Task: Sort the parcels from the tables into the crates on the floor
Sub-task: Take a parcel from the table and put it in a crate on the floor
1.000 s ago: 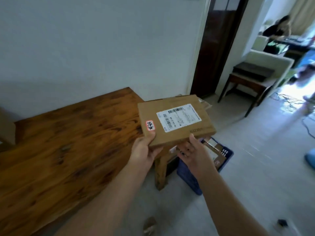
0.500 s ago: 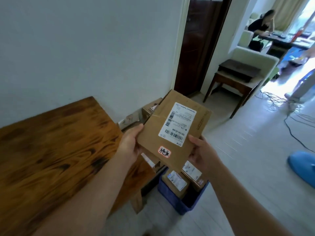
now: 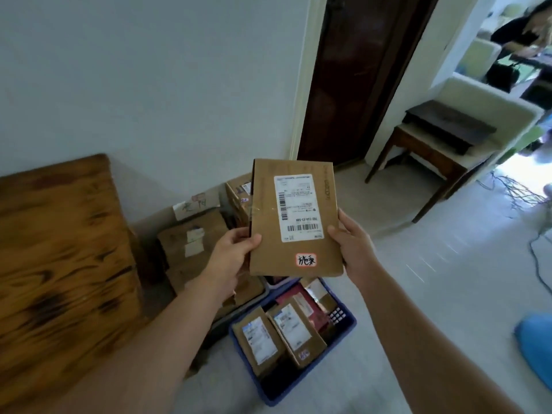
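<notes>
A flat brown cardboard parcel (image 3: 301,258) with a white shipping label and a small orange-edged sticker is held up in front of me, long side upright. My left hand (image 3: 231,255) grips its left edge, thumb on the front face. My right hand (image 3: 352,243) grips its right edge the same way. Below the parcel, on the floor, a blue crate (image 3: 351,327) holds several labelled boxes. To its left a grey crate (image 3: 251,303) holds brown parcels, partly hidden by my left arm.
The wooden table (image 3: 59,255) fills the left. More cardboard boxes (image 3: 191,237) stand against the wall behind the crates. A dark door (image 3: 358,76), a small wooden side table (image 3: 433,153) and floor cables (image 3: 519,192) lie to the right. A person sits far right.
The parcel has turned from tilted to upright and moved right, off the table and over the crates. My view has swung right, showing the floor boxes and both crates.
</notes>
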`<state>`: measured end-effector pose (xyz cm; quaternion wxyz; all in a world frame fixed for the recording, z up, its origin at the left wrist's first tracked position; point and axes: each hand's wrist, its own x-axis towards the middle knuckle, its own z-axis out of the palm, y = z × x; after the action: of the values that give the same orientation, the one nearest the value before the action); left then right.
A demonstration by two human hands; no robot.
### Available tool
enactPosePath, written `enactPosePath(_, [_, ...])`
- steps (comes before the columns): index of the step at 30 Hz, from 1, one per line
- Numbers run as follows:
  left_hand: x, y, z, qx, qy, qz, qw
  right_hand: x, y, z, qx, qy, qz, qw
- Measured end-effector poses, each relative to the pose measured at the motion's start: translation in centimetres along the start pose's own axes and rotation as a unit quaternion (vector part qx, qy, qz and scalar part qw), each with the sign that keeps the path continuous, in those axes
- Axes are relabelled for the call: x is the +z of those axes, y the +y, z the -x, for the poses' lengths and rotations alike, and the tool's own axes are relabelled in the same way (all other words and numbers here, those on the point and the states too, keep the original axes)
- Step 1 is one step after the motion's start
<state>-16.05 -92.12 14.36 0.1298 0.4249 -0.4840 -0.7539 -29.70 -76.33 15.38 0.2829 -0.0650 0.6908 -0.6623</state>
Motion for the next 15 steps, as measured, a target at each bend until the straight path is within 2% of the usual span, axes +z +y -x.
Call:
enactPosePath(2, [3.0, -1.2, -0.5, -0.004, 0.042, 0.027, 0.999, -2.5, -0.6, -2.2, -0.016, -0.029, 0.113, 0.993])
enactPosePath(5, [6.2, -2.3, -1.3, 0.014, 0.092, 0.014, 0.996, -5.0, -1.7, -5.2, -0.022, -0.076, 0.192, 0.978])
enactPosePath(9, [8.8, -2.1, -2.9, 0.038, 0.138, -0.007, 0.99, -5.7, -2.1, -9.5, -0.012, -0.115, 0.205, 0.972])
enactPosePath(15, [8.0, -3.2, -8.0, -0.017, 0.193, -0.016, 0.981, -3.4, 0.3, -15.6, 0.015, -0.141, 0.225, 0.964])
